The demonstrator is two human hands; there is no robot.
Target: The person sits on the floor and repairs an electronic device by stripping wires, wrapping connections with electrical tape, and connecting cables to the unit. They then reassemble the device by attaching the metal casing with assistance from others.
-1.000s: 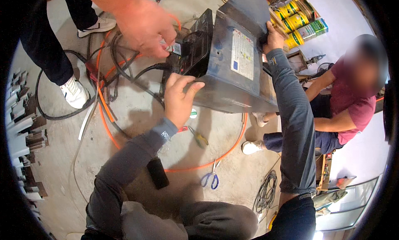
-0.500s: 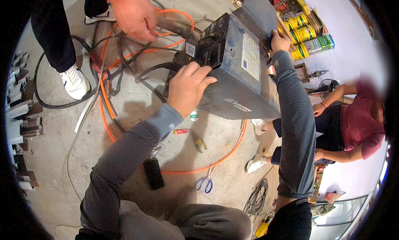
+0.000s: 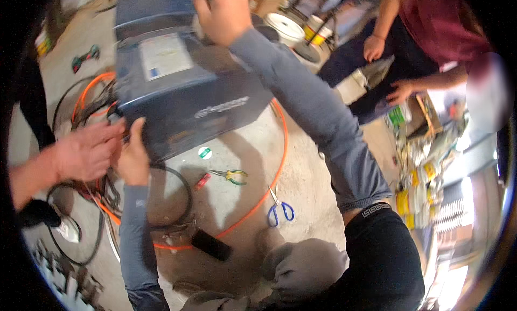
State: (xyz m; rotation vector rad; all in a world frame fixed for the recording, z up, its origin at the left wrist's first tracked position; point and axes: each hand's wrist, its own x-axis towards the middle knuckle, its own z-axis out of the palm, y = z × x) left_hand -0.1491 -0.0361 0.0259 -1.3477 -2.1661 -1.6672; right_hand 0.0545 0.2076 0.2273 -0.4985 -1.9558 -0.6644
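A: Where are the hands?

B: The left hand point(image 3: 132, 160) is pressed on the low front corner of the big grey box point(image 3: 183, 90), thumb up, fingers bent round the edge. The right hand point(image 3: 226, 12) is closed over the top back edge. So each grip is holding the box, and the box is up off the floor, tipped.

A: Whose is that other hand?

B: Another person's hand point(image 3: 86, 152), right beside the left one, touching the same corner.

A: What could go wrong?

B: I think the box could slip, because it looks heavy and is held only at its edges. Fingers could get pinched where the two hands crowd together. The black cables point(image 3: 107, 187) and orange cord point(image 3: 258, 200) lie under it and could snag or trip someone. The pliers point(image 3: 231, 175) and scissors point(image 3: 280, 209) are on the floor near it too.

A: What can't you see?

B: The right fingertips go behind the box. The box front, by the cables, is hidden. The top is cut off.
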